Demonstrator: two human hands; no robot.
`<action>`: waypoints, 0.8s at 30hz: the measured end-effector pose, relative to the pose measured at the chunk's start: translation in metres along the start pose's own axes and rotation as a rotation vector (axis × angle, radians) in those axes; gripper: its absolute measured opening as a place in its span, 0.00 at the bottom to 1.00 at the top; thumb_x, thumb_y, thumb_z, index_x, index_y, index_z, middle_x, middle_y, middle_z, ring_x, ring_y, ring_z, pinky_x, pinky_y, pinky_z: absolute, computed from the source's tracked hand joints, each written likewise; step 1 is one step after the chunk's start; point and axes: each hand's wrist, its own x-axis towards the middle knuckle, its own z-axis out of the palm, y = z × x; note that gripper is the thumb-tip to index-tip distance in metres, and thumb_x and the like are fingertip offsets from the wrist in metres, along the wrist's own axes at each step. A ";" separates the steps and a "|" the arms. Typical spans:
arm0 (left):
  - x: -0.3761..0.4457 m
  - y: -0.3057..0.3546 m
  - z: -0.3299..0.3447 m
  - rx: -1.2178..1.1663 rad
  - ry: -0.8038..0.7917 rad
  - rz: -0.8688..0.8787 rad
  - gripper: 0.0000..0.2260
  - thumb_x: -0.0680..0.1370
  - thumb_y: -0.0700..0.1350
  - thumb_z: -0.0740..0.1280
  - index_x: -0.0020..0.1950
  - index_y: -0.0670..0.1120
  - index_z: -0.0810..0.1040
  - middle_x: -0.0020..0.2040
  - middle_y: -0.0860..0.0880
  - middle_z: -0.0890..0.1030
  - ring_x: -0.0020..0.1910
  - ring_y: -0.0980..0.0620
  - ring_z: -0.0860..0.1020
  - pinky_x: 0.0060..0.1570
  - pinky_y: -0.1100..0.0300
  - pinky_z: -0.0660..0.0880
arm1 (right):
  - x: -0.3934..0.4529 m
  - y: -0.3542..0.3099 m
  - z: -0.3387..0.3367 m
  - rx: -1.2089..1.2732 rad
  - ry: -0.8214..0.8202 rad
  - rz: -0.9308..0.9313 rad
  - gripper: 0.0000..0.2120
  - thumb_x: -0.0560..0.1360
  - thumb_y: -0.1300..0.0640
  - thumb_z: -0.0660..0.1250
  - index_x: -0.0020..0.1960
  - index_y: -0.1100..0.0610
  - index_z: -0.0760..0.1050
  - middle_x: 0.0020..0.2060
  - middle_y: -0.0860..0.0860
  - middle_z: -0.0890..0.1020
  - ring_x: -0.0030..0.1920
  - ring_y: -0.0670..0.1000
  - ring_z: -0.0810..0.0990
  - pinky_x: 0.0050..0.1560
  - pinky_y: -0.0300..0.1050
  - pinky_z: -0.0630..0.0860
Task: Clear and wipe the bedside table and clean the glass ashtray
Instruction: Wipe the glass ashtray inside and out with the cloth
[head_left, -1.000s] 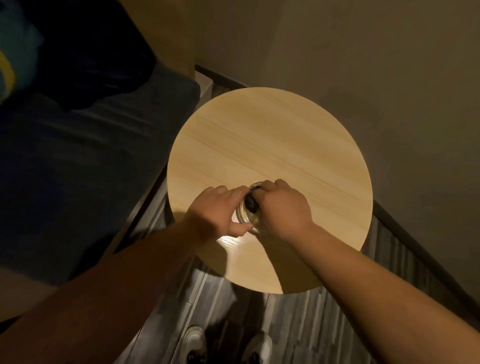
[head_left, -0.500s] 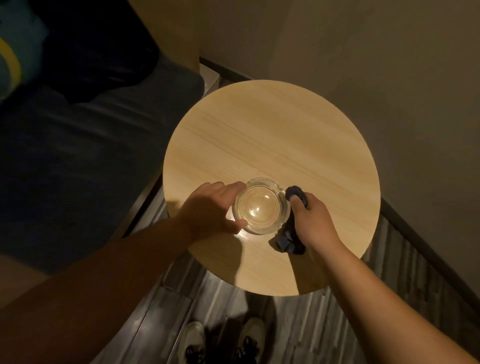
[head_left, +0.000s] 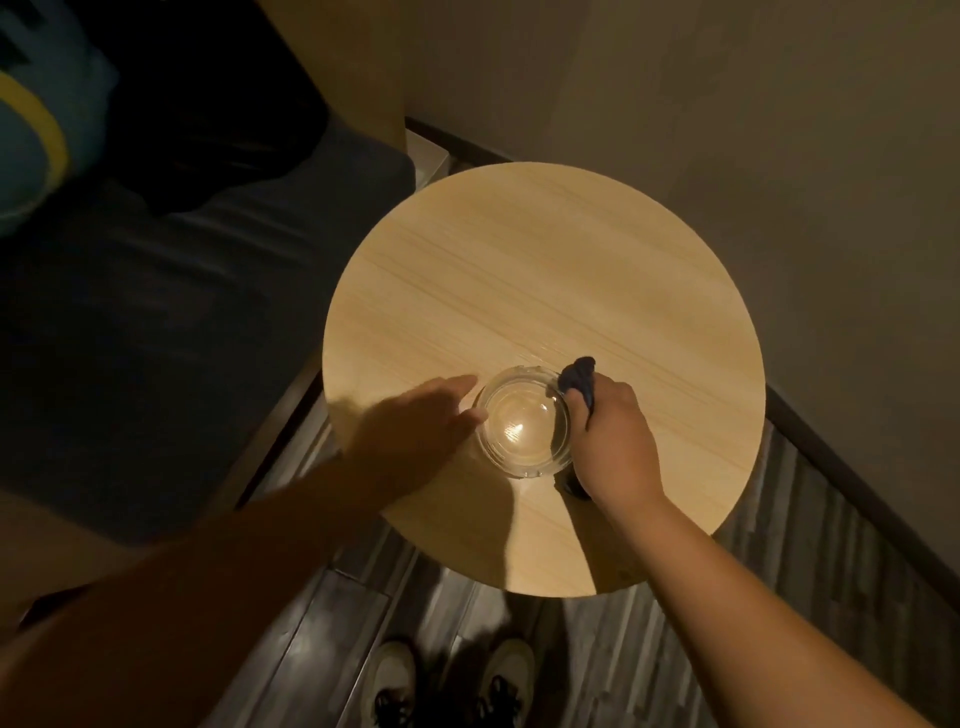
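Observation:
A round clear glass ashtray (head_left: 522, 422) stands on the near half of the round light-wood bedside table (head_left: 545, 270). My left hand (head_left: 415, 423) lies just left of the ashtray with fingers extended, its fingertips at the glass rim. My right hand (head_left: 613, 441) is at the ashtray's right side and grips a small dark blue cloth (head_left: 577, 382), which sticks out above the fist against the rim; another bit of the cloth shows below the hand.
A dark bed (head_left: 156, 312) with a teal and yellow item (head_left: 36, 119) borders the table on the left. A beige wall (head_left: 727, 130) with dark skirting runs behind and to the right. Grey plank floor and my two shoes (head_left: 452, 686) lie below.
My right hand came out of the ashtray with the cloth and moved to its right side. My left hand's fingers loosened from around the glass and now lie straighter beside it.

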 end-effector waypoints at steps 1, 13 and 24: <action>-0.012 0.017 0.008 -0.023 -0.019 -0.168 0.31 0.78 0.65 0.43 0.65 0.46 0.71 0.48 0.46 0.80 0.41 0.52 0.78 0.43 0.57 0.76 | -0.002 -0.001 0.003 0.005 0.022 0.037 0.15 0.81 0.49 0.54 0.57 0.57 0.72 0.51 0.57 0.74 0.39 0.52 0.74 0.36 0.44 0.67; 0.023 0.027 0.021 0.151 -0.168 -0.265 0.15 0.79 0.45 0.60 0.64 0.40 0.69 0.43 0.43 0.83 0.41 0.45 0.82 0.38 0.55 0.73 | 0.025 0.005 -0.011 0.028 -0.151 -0.097 0.14 0.81 0.47 0.52 0.53 0.54 0.72 0.50 0.54 0.74 0.42 0.50 0.73 0.38 0.45 0.65; 0.039 0.020 0.013 0.120 -0.193 -0.377 0.21 0.80 0.56 0.47 0.67 0.47 0.65 0.42 0.47 0.80 0.37 0.47 0.76 0.37 0.53 0.71 | 0.015 -0.001 -0.006 -0.088 -0.088 -0.063 0.16 0.81 0.48 0.52 0.60 0.56 0.71 0.52 0.56 0.73 0.40 0.55 0.75 0.38 0.48 0.71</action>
